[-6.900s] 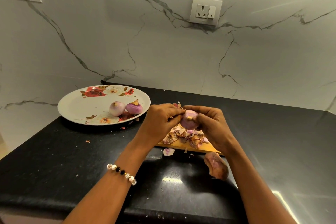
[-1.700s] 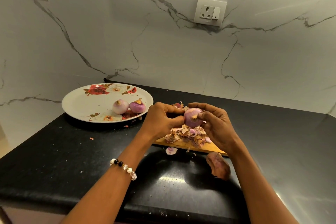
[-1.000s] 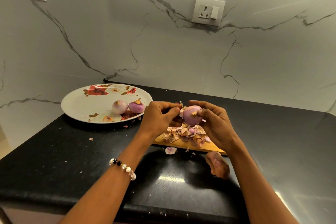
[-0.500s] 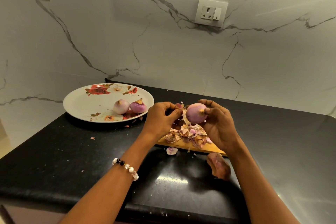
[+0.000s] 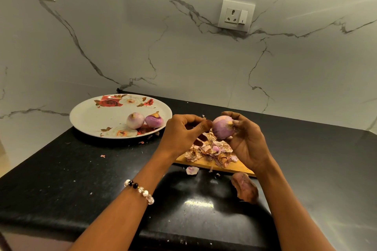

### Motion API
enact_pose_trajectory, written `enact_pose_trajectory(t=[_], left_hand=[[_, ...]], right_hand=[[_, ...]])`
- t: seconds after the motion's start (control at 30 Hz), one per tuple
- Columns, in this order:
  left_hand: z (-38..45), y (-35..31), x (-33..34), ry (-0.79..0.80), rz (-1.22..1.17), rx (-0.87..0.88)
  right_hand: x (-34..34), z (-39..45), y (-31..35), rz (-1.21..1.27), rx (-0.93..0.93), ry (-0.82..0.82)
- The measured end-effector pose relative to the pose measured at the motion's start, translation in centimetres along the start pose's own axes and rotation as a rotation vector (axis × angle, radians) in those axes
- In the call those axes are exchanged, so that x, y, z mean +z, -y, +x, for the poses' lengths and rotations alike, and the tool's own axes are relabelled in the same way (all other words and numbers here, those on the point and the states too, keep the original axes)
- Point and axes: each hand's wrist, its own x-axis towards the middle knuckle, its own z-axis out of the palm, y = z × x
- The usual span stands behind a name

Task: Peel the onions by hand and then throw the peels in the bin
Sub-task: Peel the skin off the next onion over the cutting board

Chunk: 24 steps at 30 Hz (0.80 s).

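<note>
Gripped in the curled fingers of the right hand (image 5: 247, 140), a peeled pale purple onion (image 5: 222, 127) is held above a heap of papery pink-brown onion peels (image 5: 212, 152), while the left hand (image 5: 182, 134) pinches its thumb and fingertips together just beside the onion's left side; what it pinches is too small to tell. Beneath both hands stretches a speckled black stone countertop (image 5: 81, 179), backed by white marble-veined walls (image 5: 183, 57). On the counter's left rear sits a round white plate with a red rose print (image 5: 91, 116), carrying two peeled onions (image 5: 145, 120) that touch each other. The peel heap lies on a flat wooden cutting board (image 5: 230, 166). Just in front of the board rests one large loose brown peel (image 5: 244, 187), with a small pink scrap (image 5: 192, 170) nearby. A bracelet of black and clear beads (image 5: 139, 190) circles the left wrist.
</note>
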Motion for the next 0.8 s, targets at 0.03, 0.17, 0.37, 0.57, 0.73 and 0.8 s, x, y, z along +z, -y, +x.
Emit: enact_pose_trajectory(t=[0.03, 0.17, 0.37, 0.57, 0.73, 0.8], left_hand=[[-0.02, 0.04, 0.04, 0.015, 0.0, 0.003], [-0.02, 0.3, 0.07, 0.019, 0.015, 0.005], [-0.05, 0.53, 0.2, 0.001, 0.006, -0.014], [-0.1, 0.5, 0.26, -0.01, 0.014, 0.011], [-0.03, 0.68, 0.23, 0.005, 0.025, 0.013], [-0.1, 0.72, 0.27, -0.003, 0.039, 0.021]], right_hand=[[0.03, -0.05, 0.03, -0.015, -0.003, 0.002], [0.43, -0.43, 0.14, -0.078, -0.023, -0.007], [0.83, -0.69, 0.17, -0.099, -0.024, -0.003], [0.98, -0.64, 0.01, -0.096, -0.031, -0.016], [0.96, -0.74, -0.01, -0.111, -0.035, -0.019], [1.01, -0.69, -0.08, -0.109, -0.027, -0.03]])
